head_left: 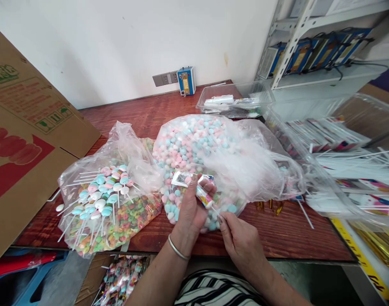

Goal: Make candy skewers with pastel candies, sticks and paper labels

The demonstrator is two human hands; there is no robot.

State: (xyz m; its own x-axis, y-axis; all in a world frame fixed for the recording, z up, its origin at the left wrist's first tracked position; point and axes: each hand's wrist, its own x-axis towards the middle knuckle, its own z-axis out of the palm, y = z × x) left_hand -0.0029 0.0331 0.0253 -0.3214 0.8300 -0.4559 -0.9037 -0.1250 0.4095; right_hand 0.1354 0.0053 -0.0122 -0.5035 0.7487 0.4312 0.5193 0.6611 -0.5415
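My left hand [194,204], palm up with a bracelet at the wrist, is closed around small printed wrappers [204,198]. A black-and-white code shows on the white label [180,179] beyond its thumb. My right hand [240,238] pinches a thin white stick [215,210] whose other end meets the wrapper in my left hand. Both hands are above a big clear bag of pink, blue and white candies [188,142]. To the left, several candies on white sticks [100,199] lie on a clear bag of colourful ring-shaped pieces [127,225].
A cardboard box [31,140] stands at the left. Clear plastic bins of white sticks [350,170] and printed wrappers are on the right. Another clear bin [235,95] and a blue device [186,80] are at the back. Below the table edge is a box of wrapped candies [122,278].
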